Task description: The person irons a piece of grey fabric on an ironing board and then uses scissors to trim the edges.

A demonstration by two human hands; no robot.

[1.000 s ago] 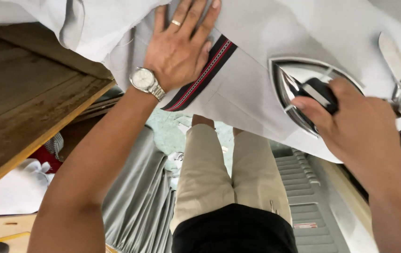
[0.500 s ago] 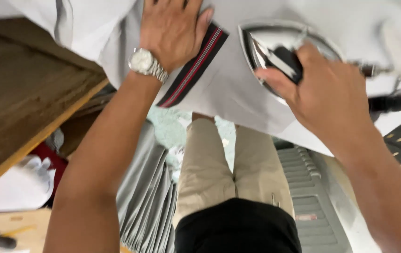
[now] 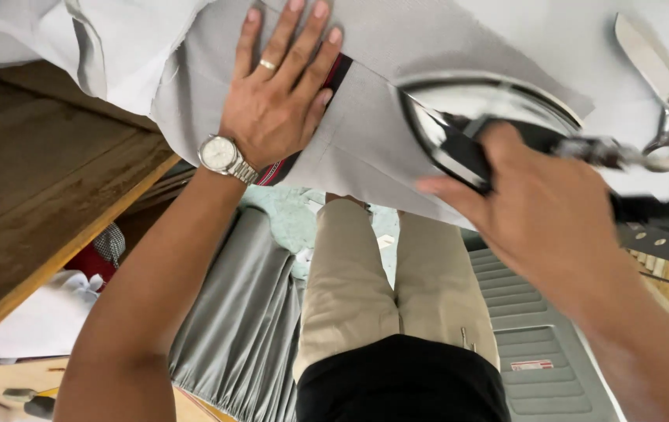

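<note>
Left hand (image 3: pixel 278 101): flat, fingers spread, palm pressed on the grey fabric (image 3: pixel 366 148); it grips nothing. A ring sits on one finger, a silver wristwatch (image 3: pixel 221 155) at the wrist. Under the palm's thumb side runs a dark band with red stripes (image 3: pixel 338 70), partly covered.

Right hand (image 3: pixel 545 215): closed around the black handle of the iron (image 3: pixel 491 117) (blurred, so finger detail unclear). The iron rests on the same fabric, just to the right of the left hand, its tip pointing toward that hand, not touching it.

Beyond the right hand: scissors (image 3: pixel 655 78) lying on the cloth. Left of the left hand: wooden table (image 3: pixel 45 203).
</note>
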